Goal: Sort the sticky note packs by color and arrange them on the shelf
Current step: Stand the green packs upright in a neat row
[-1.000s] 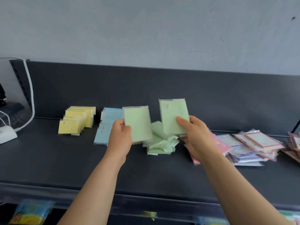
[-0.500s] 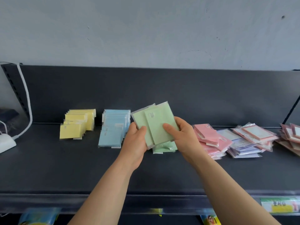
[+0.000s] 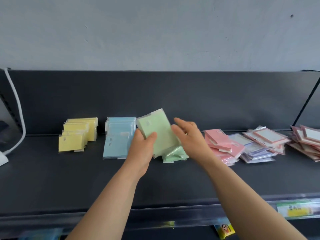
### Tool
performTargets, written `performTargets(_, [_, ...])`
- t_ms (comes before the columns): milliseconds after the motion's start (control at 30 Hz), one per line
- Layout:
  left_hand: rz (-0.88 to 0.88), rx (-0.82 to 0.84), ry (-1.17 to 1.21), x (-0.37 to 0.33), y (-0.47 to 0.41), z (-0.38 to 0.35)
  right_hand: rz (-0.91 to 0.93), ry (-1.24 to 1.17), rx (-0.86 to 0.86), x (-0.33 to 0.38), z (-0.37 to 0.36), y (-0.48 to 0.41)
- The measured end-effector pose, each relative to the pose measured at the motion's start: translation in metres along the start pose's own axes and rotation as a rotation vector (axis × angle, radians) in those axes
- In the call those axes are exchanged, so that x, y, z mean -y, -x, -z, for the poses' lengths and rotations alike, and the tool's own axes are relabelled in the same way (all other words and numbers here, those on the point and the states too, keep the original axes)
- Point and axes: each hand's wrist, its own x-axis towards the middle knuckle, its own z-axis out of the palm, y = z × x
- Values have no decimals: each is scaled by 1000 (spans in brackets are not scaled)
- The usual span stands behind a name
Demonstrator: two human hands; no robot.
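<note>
On the shelf (image 3: 69, 179), yellow packs (image 3: 78, 135) and blue packs (image 3: 117, 137) stand in tidy rows at the left. The left hand (image 3: 142, 149) holds green packs (image 3: 157, 130) tilted above the green pile (image 3: 174, 155). Its grip is clenched on their lower left edge, thumb in front. The right hand (image 3: 188, 135) is just beside them, its grip released, fingers straight. Pink packs (image 3: 221, 144) lie at the right, not tidy. To do this step well, I think the right hand should square the edges first. Then both can set the packs down in a row beside the blue ones.
</note>
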Motion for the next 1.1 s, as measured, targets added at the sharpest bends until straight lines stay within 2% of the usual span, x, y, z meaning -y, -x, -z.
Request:
performTargets(67, [17,-69,19,-1,-5,9,-30,222,-34,-6,15,-9])
performTargets(167, [50,-121,70,0,-10,21,-81,518,105,-16,21,-19])
performTargets(233, [63,-138,85,4,-11,25,-71,582,165,-21,15,-16])
performTargets(333, [89,-140,77,13,-9,26,-46,505,150,-22,11,-10])
performTargets(467, [129,-114,39,22,-10,22,-144,528,230,-17,7,-12])
performTargets(600, [142,-94,35,22,-10,19,-221,396,186,-17,3,-21])
performTargets(767, [150,-74,28,24,-8,21,-237,514,135,-13,4,-29])
performTargets(967, [141,-74,54,20,-4,24,-164,296,-78,-5,15,-28])
performTargets(1033, [135,-80,73,18,-4,25,-142,97,-146,-2,16,-21])
performTargets(1100, [124,-74,112,15,-1,22,-153,-147,-98,2,9,-14])
